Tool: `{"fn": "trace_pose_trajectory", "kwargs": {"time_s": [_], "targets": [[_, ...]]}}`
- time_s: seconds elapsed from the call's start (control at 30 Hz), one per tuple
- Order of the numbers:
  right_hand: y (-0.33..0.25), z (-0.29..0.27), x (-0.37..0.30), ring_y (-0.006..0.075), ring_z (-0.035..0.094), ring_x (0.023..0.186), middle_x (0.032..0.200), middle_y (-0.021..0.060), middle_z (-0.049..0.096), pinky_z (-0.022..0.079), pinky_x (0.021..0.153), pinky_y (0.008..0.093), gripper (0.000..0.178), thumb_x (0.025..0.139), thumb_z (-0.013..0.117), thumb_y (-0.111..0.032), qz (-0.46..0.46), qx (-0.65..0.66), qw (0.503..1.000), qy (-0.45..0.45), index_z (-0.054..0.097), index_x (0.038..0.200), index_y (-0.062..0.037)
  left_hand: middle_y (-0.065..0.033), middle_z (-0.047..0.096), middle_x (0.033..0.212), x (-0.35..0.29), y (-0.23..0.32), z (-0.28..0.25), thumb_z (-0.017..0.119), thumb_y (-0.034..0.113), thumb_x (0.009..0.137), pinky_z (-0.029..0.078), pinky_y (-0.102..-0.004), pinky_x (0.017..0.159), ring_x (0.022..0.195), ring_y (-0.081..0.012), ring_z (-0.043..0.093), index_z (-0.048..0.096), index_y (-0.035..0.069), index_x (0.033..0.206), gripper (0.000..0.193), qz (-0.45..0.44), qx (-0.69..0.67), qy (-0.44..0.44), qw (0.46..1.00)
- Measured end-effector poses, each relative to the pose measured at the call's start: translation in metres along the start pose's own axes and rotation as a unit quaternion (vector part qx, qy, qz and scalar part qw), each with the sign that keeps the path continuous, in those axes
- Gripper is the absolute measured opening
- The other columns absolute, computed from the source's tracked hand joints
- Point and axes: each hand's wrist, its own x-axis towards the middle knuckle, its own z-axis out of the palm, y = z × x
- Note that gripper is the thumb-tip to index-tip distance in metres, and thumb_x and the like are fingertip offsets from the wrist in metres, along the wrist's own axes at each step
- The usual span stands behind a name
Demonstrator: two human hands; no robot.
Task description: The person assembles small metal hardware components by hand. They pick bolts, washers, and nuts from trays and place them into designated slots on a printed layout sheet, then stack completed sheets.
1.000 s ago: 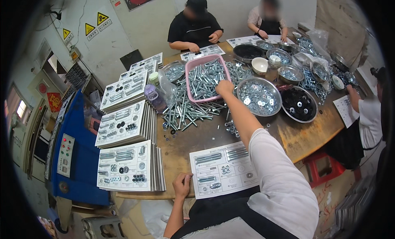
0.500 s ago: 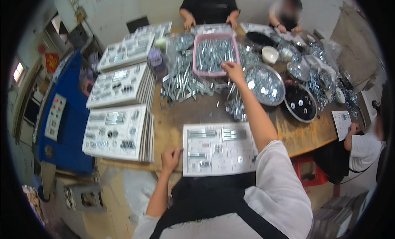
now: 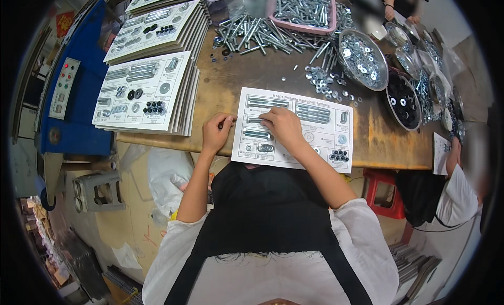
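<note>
A white card (image 3: pixel 281 157) printed with boxes lies at the table's front edge, bearing bolts, washers and black nuts. My right hand (image 3: pixel 286 129) is over its left half, fingertips closed on a silver bolt (image 3: pixel 254 119) that lies against the card. Below that bolt sit more bolts (image 3: pixel 257 134) and a row of washers (image 3: pixel 266 148); long bolts (image 3: pixel 313 113) fill an upper box to the right. My left hand (image 3: pixel 217 132) rests just left of the card, fingers curled together; what they hold, if anything, is hidden.
Stacks of filled cards (image 3: pixel 142 103) stand at the left. Behind the card are a pink basket (image 3: pixel 303 25) of bolts, loose bolts (image 3: pixel 257 37), scattered washers (image 3: pixel 325 79), a metal bowl (image 3: pixel 367 84) of washers and a bowl (image 3: pixel 403 125) of black parts. Other people work at the far right.
My right hand has come back from the pink basket to the card, now with a bolt at its fingertips. My left hand stays beside the card. The view has tilted downward.
</note>
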Motion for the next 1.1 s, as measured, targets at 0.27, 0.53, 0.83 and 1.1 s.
{"fn": "trace_pose_trajectory", "kwargs": {"time_s": [0.27,0.53,0.83,1.1], "targets": [[0.015,-0.012,0.002,0.0238,0.061,0.089,0.085,0.0033,0.065,0.044,0.083,0.0395,0.016,0.073,0.075,-0.016,0.027,0.019,0.999,0.004,0.073,0.088,-0.0135,-0.0039,0.057,0.078,0.020,0.017,0.010,0.073,0.014,0.081,0.044,-0.0260,0.062,0.069,-0.0138,0.057,0.074,0.013,0.103,0.022,0.037,0.146,-0.066,0.986],[0.016,-0.010,0.000,0.0228,0.061,0.083,0.076,0.0019,0.067,0.044,0.083,0.0394,0.010,0.072,0.075,-0.014,0.039,0.010,0.999,-0.020,0.073,0.082,-0.0119,-0.0015,0.057,0.082,0.020,0.018,0.013,0.076,0.021,0.077,0.046,-0.0294,0.063,0.070,-0.0171,0.058,0.075,0.017,0.096,0.019,0.029,0.145,-0.086,0.985],[0.009,-0.031,0.000,0.0275,0.063,0.082,0.082,0.0085,0.067,0.048,0.076,0.0398,0.011,0.082,0.067,-0.017,0.140,0.104,0.985,-0.003,0.073,0.085,-0.0088,-0.0019,0.058,0.081,0.025,0.010,0.017,0.073,0.018,0.080,0.044,-0.0284,0.062,0.067,-0.0157,0.055,0.073,0.012,0.098,0.020,0.027,0.104,-0.076,0.991],[0.080,-0.075,-0.031,0.0213,0.065,0.078,0.092,0.0097,0.070,0.050,0.070,0.0307,0.015,0.090,0.062,-0.013,0.222,0.196,0.948,0.116,0.073,0.100,-0.0094,-0.0037,0.061,0.083,0.021,-0.020,0.012,0.059,0.013,0.094,0.042,-0.0252,0.063,0.070,-0.0110,0.052,0.069,0.003,0.104,0.018,0.034,0.009,-0.044,0.998]]}}
